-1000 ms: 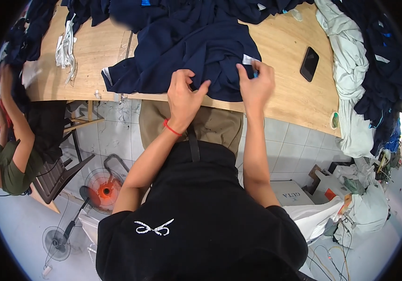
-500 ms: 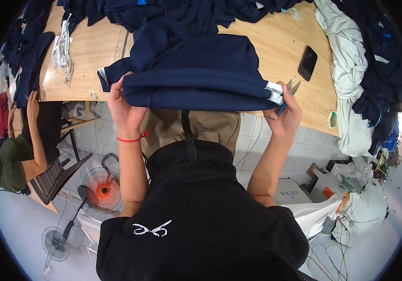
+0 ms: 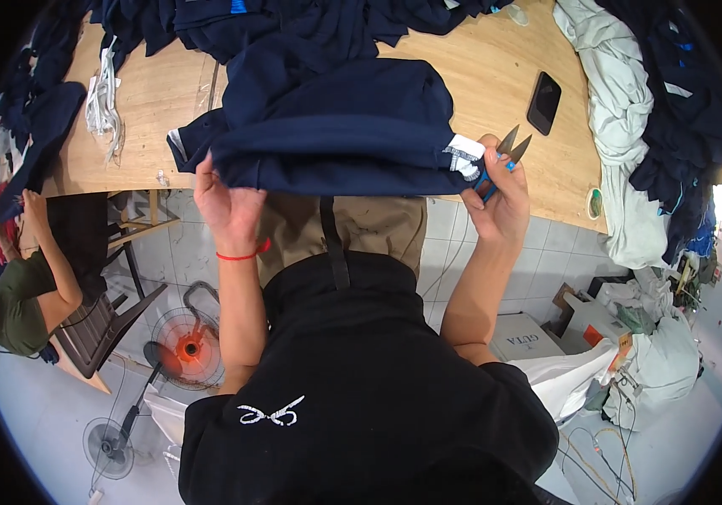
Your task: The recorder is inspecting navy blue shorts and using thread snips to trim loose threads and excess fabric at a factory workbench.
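Navy cloth fills the middle of the view: a garment (image 3: 344, 101) lies bunched on a pale wooden table (image 3: 563, 177), its near edge raised into a long, gaping fold at the table's front edge. Seen from above, a person in black grasps this fold at both ends. The left hand (image 3: 230, 210), below a red wristband (image 3: 245, 255), grips the left end, some fingertips hidden by cloth. The right hand (image 3: 502, 198) is closed around blue-handled scissors (image 3: 521, 150) and also grasps the garment's right end, beside a white label (image 3: 466, 149). The scissor blades stand slightly apart, pointing away from the person. Farther right on the table lies a dark phone (image 3: 544, 103); pale cloth (image 3: 622, 126) drapes over the right edge. White strips (image 3: 104, 105) lie to the left, and more navy fabric (image 3: 293, 21) is heaped across the far side. At far left, a co-worker in a green top (image 3: 24, 295) handles dark cloth.
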### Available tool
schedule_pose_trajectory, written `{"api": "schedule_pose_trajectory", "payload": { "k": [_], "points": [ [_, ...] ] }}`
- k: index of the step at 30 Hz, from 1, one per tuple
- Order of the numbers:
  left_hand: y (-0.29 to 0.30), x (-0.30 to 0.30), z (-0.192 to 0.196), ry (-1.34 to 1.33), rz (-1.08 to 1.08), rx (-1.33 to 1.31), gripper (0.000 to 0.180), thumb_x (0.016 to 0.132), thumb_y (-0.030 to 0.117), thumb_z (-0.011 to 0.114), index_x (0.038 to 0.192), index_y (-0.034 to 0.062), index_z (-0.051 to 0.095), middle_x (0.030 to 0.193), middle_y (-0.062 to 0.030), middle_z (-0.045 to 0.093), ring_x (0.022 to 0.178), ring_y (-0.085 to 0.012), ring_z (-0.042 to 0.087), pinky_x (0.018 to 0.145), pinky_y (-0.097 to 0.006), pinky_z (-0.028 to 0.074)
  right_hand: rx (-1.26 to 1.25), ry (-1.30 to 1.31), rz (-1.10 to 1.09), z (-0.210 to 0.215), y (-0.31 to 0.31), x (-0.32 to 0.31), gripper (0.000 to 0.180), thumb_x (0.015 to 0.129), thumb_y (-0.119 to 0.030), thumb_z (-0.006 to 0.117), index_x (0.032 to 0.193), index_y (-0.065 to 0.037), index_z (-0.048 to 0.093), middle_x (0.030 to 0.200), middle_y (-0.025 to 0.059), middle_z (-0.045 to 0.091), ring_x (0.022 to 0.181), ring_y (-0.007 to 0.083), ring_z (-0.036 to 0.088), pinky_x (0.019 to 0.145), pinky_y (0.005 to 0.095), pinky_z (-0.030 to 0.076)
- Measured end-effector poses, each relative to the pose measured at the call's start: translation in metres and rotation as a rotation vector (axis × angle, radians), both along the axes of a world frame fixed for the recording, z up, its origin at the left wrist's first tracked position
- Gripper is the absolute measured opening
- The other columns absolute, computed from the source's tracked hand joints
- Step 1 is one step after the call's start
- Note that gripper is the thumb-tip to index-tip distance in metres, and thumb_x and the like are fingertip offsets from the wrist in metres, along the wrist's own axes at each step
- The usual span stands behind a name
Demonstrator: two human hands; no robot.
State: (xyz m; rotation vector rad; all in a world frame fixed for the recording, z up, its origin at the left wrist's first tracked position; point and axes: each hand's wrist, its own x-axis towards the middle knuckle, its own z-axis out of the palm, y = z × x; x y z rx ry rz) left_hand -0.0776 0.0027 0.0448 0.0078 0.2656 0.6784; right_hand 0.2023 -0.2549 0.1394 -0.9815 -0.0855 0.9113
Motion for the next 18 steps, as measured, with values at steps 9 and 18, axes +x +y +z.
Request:
{"api": "schedule_pose_trajectory", "payload": {
  "k": [9, 18],
  "points": [
    [-0.043, 0.057, 0.067, -0.058, -0.045, 0.250, 0.101, 0.080, -0.001, 0.054, 0.174, 0.0165, 0.022, 0.163, -0.0141, 0.045, 0.141, -0.0369, 0.051, 0.127, -0.065, 0.032, 0.041, 0.076, -0.103, -0.013, -0.002, 0.000, 0.013, 0.110, -0.013, 0.065, 0.119, -0.003, 0.066, 0.099, 0.0057, 0.069, 0.070, 0.0069, 0.057, 0.046, 0.0210, 0.034],
    [-0.050, 0.066, 0.078, -0.014, -0.013, 0.324, 0.098, 0.084, -0.007, 0.054, 0.175, 0.0127, 0.023, 0.165, -0.0121, 0.044, 0.142, -0.0309, 0.054, 0.116, -0.054, 0.051, 0.081, 0.083, -0.088, -0.019, 0.002, 0.002, 0.013, 0.111, -0.016, 0.064, 0.117, -0.004, 0.066, 0.098, 0.0043, 0.069, 0.071, 0.0061, 0.058, 0.047, 0.0206, 0.032]
  ]
}}
